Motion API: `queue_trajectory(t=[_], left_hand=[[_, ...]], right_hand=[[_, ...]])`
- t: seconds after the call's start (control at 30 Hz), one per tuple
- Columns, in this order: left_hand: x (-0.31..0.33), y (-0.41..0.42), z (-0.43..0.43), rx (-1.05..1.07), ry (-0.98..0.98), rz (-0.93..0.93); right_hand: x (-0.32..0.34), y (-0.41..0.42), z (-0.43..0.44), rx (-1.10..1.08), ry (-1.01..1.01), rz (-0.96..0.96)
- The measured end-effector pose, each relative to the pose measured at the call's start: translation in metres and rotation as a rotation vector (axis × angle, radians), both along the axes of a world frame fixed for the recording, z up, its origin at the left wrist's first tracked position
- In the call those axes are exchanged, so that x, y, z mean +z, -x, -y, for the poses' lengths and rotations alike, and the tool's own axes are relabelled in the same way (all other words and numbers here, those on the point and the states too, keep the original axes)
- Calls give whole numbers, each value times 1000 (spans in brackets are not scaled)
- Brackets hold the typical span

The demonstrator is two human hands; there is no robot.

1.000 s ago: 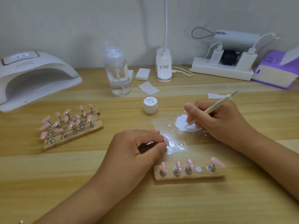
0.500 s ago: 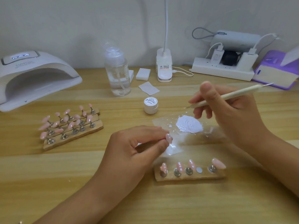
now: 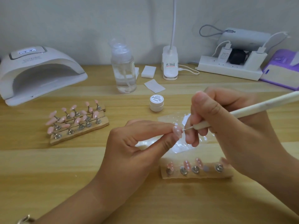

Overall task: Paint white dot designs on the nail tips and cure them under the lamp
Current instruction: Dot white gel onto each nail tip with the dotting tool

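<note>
Your left hand (image 3: 142, 152) pinches a pink nail tip (image 3: 176, 132) between thumb and forefinger, raised just above the clear palette sheet (image 3: 182, 147). Your right hand (image 3: 226, 125) is closed around the white dotting tool (image 3: 242, 113) like a pen, its fine point touching the tip's right edge; white dots show on the tip. The white paint smear (image 3: 185, 120) lies on the sheet behind your fingers. Near you, the wooden holder (image 3: 196, 173) carries dotted tips on four stands, with one spot bare. The curing lamp (image 3: 38, 73) sits far left, the paint jar (image 3: 156, 103) beyond the sheet
</note>
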State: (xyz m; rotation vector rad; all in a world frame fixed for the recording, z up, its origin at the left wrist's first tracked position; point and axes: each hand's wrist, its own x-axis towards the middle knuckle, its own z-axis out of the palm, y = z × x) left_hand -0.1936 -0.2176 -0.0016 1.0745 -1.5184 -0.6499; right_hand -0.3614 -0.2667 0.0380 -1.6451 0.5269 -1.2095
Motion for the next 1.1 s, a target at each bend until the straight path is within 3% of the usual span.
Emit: queue_trajectory(t=[1.1], left_hand=[[2, 1, -1, 26, 80, 74]], right_hand=[[1, -3, -7, -42, 59, -115]])
